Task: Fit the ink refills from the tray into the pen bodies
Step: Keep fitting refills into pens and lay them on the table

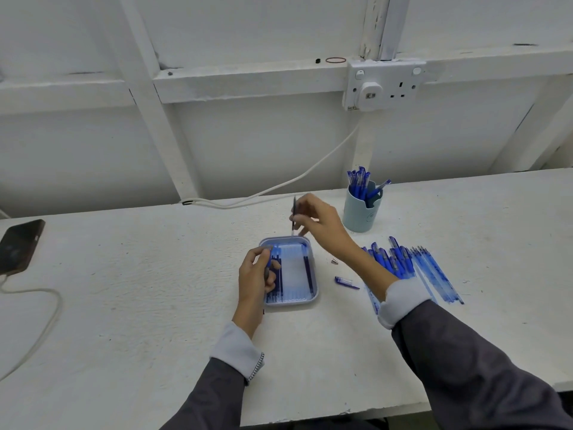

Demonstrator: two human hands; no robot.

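A pale blue tray (pixel 313 294) lies in the middle of the white table with a few dark ink refills (pixel 308 268) along its sides. My right hand (pixel 319 220) holds one ink refill (pixel 293 216) nearly upright above the tray's far edge. My left hand (pixel 256 276) hovers over the tray's left side, fingers closed on a blue pen body (pixel 268 262). To the right lies a pile of blue pen bodies (pixel 434 271), partly hidden by my right forearm.
A light blue cup (pixel 359 214) full of blue pens stands behind the pile. A pen cap (pixel 345 281) and a small metal tip (pixel 334 261) lie right of the tray. A phone (pixel 19 245) with a cable sits at the far left. A wall socket (pixel 383 85) is above.
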